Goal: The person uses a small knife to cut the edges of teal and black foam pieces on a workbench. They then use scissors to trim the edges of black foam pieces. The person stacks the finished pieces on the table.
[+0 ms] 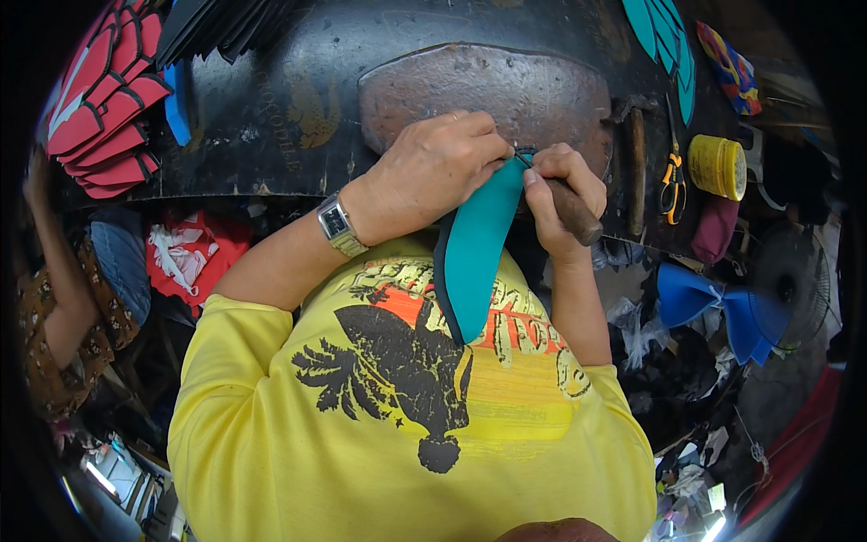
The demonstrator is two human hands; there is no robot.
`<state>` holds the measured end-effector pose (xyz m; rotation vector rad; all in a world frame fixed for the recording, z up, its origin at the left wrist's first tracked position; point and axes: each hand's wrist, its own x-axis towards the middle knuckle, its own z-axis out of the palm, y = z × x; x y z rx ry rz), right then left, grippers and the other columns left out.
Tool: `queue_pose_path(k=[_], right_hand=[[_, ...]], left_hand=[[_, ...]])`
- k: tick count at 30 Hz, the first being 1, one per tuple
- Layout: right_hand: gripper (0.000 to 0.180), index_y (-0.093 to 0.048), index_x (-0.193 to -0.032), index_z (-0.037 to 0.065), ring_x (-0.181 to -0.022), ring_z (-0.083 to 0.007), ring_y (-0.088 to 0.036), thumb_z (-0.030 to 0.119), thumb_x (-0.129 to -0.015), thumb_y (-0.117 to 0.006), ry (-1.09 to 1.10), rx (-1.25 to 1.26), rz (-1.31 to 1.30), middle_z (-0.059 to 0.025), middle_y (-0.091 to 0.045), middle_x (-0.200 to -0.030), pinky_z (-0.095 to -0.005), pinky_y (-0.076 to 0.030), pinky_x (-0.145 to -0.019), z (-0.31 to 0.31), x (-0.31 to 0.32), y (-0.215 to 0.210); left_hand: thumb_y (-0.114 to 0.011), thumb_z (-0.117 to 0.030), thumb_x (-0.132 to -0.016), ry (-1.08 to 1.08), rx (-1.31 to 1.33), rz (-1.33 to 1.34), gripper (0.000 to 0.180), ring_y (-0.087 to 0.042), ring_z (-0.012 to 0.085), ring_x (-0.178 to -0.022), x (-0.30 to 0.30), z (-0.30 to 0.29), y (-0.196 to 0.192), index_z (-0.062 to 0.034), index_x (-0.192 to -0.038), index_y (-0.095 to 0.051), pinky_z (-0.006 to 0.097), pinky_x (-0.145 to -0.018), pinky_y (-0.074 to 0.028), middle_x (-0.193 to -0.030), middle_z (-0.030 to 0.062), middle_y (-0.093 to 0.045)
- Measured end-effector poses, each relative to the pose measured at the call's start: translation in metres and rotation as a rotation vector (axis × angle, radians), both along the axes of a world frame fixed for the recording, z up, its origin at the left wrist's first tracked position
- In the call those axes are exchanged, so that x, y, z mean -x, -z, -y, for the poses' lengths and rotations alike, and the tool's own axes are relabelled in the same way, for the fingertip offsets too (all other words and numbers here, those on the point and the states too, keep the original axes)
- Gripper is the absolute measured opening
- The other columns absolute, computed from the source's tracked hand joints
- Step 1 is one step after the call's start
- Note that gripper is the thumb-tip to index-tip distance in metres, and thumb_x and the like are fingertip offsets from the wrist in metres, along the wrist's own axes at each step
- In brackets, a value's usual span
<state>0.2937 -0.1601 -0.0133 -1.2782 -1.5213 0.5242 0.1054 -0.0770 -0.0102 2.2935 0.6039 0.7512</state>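
Teal insole [489,244] held at near edge of surface [230,149], lower end over yellow shirt [235,406]. Upper end pinched by left hand [433,163], exact contact hard to tell; wooden-handled tool [575,215] clasped by right hand [562,185]. Insole probably light, bendy; best taken by edges.

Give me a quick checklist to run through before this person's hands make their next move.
1. Left hand gripping the teal sole-shaped piece: ok, at its upper end.
2. Right hand closed on the wooden-handled tool: ok.
3. Tool tip clear of left-hand fingers: cannot tell; it is small and partly hidden.
4. Dark layer fully covered by the teal piece: not ok; it shows along the left edge.
5. Hammer and orange-handled scissors apart from both hands: ok, lying to their right.
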Motion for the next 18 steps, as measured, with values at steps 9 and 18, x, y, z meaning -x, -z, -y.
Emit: queue_pose_path(k=[9,18], right_hand=[[0.013,-0.057,-0.078,0.001,-0.061,-0.0243,-0.061,-0.004,-0.073,-0.068,0.030,-0.085,0.190,-0.0121,-0.061,-0.072,-0.0317,-0.050,-0.061,0.0012,0.0085,0.0003],[0.009,-0.060,-0.083,0.000,-0.064,-0.0187,-0.063,-0.001,-0.079,-0.069,0.027,-0.042,-0.024,-0.0106,-0.065,-0.077,-0.0291,-0.051,-0.063,0.0028,0.0055,0.0044]], left_hand=[[-0.073,-0.006,-0.082,-0.072,0.000,0.019,0.019,-0.069,0.0284,-0.082,0.0104,0.0087,-0.0017,-0.0060,-0.102,-0.073,0.037,-0.071,-0.056,-0.092,0.0090,-0.067],[-0.073,-0.006,-0.082,-0.059,-0.015,0.026,0.019,-0.069,0.0274,-0.082,0.0090,0.0077,-0.0002,-0.0059,-0.101,-0.073,0.036,-0.070,-0.056,-0.091,0.0080,-0.066]])
